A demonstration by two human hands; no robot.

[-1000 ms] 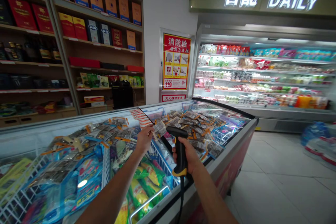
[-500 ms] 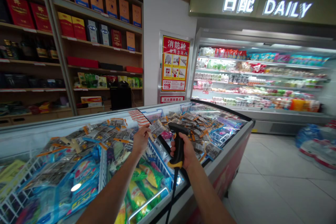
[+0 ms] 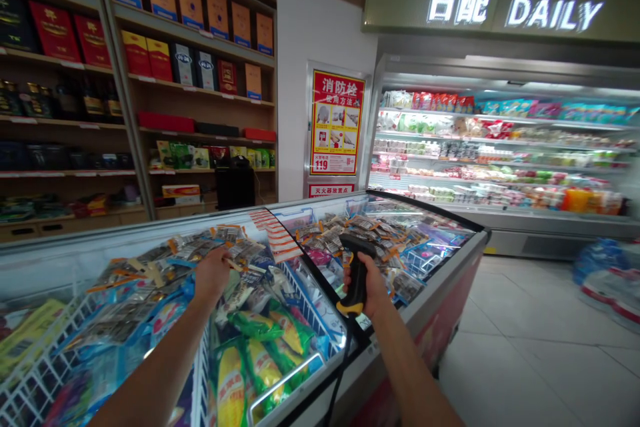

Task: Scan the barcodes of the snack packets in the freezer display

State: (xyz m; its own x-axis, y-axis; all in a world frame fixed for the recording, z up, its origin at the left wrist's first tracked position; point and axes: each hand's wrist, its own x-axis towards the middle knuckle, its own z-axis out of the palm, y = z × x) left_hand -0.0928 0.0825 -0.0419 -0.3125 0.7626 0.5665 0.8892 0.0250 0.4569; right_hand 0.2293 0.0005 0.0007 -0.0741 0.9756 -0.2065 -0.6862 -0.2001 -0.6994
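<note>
My right hand [image 3: 369, 287] is wrapped round a black-and-yellow handheld barcode scanner [image 3: 357, 273], whose cable [image 3: 340, 373] hangs down over the freezer's front edge. My left hand [image 3: 211, 277] is over the left part of the chest freezer [image 3: 383, 353], fingers closed in a pinch. Something small and pale may be at its fingertips, too small to name. Close to that hand lie flat ice-cream packs with orange ends [image 3: 187, 247]. Below it are green-and-yellow corn-shaped packs [image 3: 260, 367] in a white wire basket [image 3: 200, 367]. An orange-and-white striped sheet [image 3: 277, 237] lies on the freezer's glass.
Shelves with boxes and bottles [image 3: 190, 73] stand behind on the left. A red fire-hydrant notice [image 3: 337, 123] hangs on the wall. At the back right is a lit chilled cabinet [image 3: 480, 147]. Wrapped water bottles [image 3: 610, 280] stand on the tiled floor [image 3: 520, 360].
My left hand has moved left and slightly down, away from the striped sheet, which now shows more fully. My right hand, with the barcode scanner, has shifted slightly right in view.
</note>
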